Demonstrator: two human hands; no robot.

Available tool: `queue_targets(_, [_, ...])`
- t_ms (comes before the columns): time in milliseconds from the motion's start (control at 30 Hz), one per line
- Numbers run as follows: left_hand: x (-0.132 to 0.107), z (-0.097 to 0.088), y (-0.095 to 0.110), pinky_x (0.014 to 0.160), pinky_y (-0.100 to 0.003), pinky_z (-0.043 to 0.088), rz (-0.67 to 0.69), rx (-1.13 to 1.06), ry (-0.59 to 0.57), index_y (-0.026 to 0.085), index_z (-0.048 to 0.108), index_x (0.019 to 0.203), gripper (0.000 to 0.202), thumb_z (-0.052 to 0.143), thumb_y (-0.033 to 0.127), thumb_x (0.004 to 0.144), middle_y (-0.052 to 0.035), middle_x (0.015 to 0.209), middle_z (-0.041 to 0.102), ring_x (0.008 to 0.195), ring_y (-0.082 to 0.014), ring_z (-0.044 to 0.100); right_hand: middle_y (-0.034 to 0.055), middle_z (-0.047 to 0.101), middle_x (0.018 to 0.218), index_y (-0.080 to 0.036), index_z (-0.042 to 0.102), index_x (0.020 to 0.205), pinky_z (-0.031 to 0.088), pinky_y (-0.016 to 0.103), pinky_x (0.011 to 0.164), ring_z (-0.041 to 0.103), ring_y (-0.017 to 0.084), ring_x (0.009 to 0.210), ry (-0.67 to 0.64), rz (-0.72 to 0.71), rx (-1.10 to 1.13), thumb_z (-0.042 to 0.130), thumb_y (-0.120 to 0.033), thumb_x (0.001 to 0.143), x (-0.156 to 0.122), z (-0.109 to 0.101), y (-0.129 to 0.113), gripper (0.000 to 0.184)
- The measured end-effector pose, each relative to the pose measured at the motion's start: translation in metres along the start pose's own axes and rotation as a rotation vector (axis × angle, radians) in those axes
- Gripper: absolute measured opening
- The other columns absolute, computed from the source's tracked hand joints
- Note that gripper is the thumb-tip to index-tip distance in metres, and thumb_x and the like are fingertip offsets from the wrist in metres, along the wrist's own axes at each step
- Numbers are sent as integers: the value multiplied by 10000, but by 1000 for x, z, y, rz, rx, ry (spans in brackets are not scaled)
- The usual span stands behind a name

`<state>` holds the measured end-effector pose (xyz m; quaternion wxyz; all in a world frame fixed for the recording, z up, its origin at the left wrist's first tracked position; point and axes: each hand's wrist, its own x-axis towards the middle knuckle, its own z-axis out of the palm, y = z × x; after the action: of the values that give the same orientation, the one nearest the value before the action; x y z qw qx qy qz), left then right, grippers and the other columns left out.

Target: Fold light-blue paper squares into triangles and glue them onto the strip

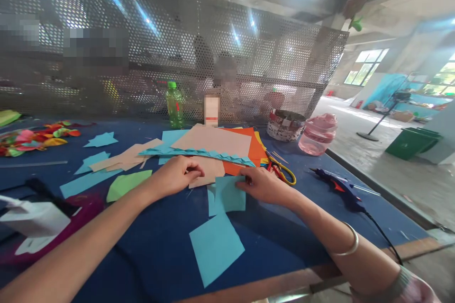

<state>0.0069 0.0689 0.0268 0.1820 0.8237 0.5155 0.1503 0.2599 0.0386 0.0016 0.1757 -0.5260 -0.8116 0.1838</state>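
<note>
My left hand [176, 175] rests curled on the blue table [142, 246], its fingers closed near the edge of a beige paper sheet [209, 170]. My right hand [261, 183] pinches the upper right corner of a teal paper square [227, 195] lying flat on the table. A second teal square [216, 247] lies nearer to me. Behind the hands, a strip of folded teal triangles [199, 152] runs across a stack of beige and orange sheets [227, 144].
Yellow-handled scissors [282, 169] and a blue glue gun [337, 188] lie to the right. A green bottle [174, 104], a woven basket [285, 125] and a pink jar [318, 133] stand at the back by a perforated metal screen [177, 47]. Paper scraps [95, 161] lie left.
</note>
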Motion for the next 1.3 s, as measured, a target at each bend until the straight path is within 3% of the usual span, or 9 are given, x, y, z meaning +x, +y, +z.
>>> queue_targets(133, [-4,22,-4,753,-302,509,66,-33,-8,194,733,831,245,513,291,874,-69,882,783,843,-230,710,-12,587,673,-188,623,794,271,227,563,528,129,624,54,30,12,545,-196,892,1,-1,3,125])
queue_targets(267, [-10,42,-7,987,-357,464,188,-82,-17,218,732,1006,248,511,246,897,-89,1205,715,1123,-248,644,-32,532,604,-195,603,796,249,231,539,476,124,558,100,60,29,533,-228,892,5,2,8,123])
queue_targets(433, [-16,49,-11,1045,-405,436,168,-217,26,203,703,1099,280,495,259,921,-112,1253,693,1180,-278,613,-50,469,570,-191,579,827,278,229,523,427,123,534,136,66,117,485,-295,914,9,10,13,165])
queue_targets(567, [-17,47,-5,923,-369,520,45,-421,80,172,664,1147,356,470,389,941,-114,1176,721,1052,-268,674,-49,491,611,-180,556,837,325,223,521,446,111,540,131,7,382,482,-363,920,9,19,12,213])
queue_targets(700, [-17,48,2,797,-326,550,-32,-622,62,179,688,1015,411,476,518,917,-65,957,764,919,-252,703,-45,518,614,-182,539,789,348,216,517,479,106,548,123,-41,488,531,-378,917,7,28,9,234])
queue_targets(933, [-16,50,3,714,-320,540,-136,-829,27,184,653,794,259,678,428,711,-56,822,761,775,-233,713,-4,646,719,-171,613,856,440,220,589,593,125,649,105,-98,499,542,-340,941,3,31,2,202])
queue_targets(1100, [-15,47,4,613,-300,516,-228,-887,24,177,657,792,283,709,424,663,-23,702,712,662,-201,669,25,662,795,-180,608,1025,506,271,697,642,160,732,171,-105,488,446,-318,979,1,34,5,218])
queue_targets(1300, [-18,45,7,596,-264,491,-280,-934,15,175,653,756,276,756,404,639,0,669,690,625,-157,626,44,665,852,-194,562,1162,512,281,685,631,170,754,261,-119,388,402,-220,955,0,34,6,263])
